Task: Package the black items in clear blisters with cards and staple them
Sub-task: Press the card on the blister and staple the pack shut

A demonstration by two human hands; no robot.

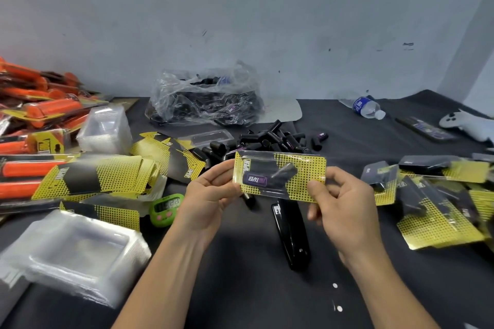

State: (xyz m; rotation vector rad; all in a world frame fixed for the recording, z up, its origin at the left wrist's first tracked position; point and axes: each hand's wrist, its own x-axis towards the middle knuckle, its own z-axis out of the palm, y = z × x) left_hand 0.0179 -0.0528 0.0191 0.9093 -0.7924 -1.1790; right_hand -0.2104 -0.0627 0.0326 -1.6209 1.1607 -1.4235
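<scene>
Blister pack [279, 177], yellow-dotted black card

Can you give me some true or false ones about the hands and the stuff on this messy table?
1. The left hand and right hand both hold the pack. True.
2. The right hand holds the stapler. False: it lies on the table, below the pack.
3. The timer is green. True.
4. The bottle stands upright. False: it lies on its side.
</scene>
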